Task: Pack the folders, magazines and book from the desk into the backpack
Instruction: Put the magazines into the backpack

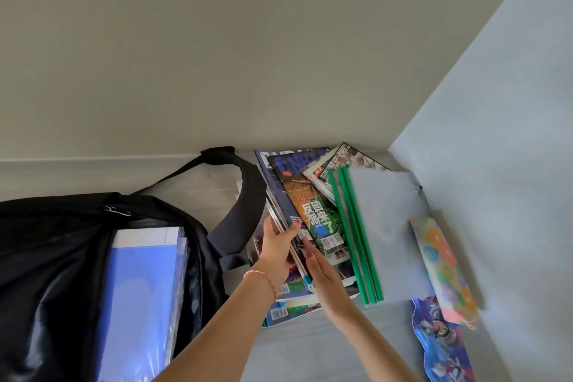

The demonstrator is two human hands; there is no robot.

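Observation:
A black backpack (pixel 55 257) lies unzipped at the left, with blue folders (pixel 139 295) standing inside it. To its right a stack of magazines (pixel 313 211) fans out on the grey desk (pixel 325 350). My left hand (pixel 277 253) grips the left edge of several magazines, thumb on the green cover. My right hand (pixel 325 279) lies flat on the stack's near part, fingers together. Clear folders with green spines (pixel 381 232) overlap the magazines on the right.
A flowered pouch (pixel 446 267) and a blue printed pouch (pixel 440 347) lie at the right, by the pale blue side wall (pixel 496 133). The backpack's strap (pixel 242 195) curves over the stack's left side. A beige wall stands behind the desk.

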